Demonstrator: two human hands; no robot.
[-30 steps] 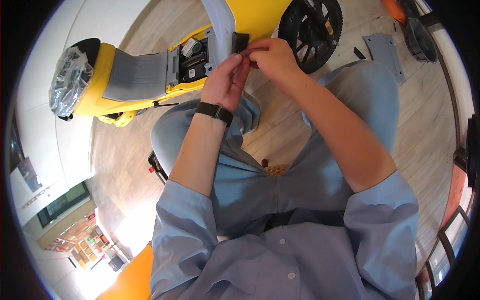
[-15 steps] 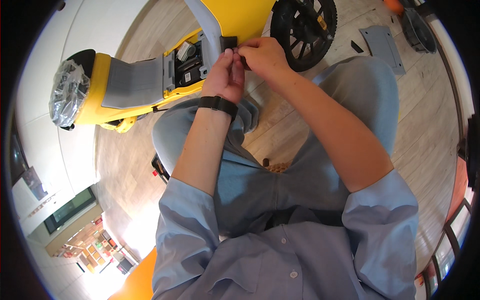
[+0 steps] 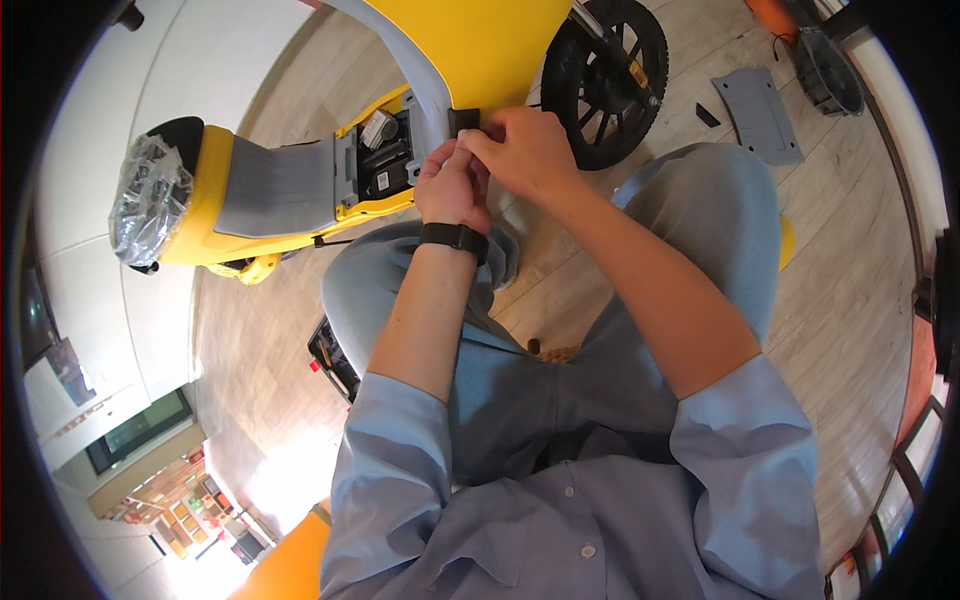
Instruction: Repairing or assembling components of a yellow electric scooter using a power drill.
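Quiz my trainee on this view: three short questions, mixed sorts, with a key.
1. True or false: the left hand and the right hand are spread wide apart.
2. Which wrist wears the black band?
3. What lies on the floor to the right of the black wheel: (a) a green bucket, (b) a grey panel, (c) a white helmet?

Key: 1. false, they are close together; 2. the left; 3. b.

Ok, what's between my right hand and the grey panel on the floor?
In the head view, a black wheel comes first after your right hand, then floor with a small black piece near the grey panel.
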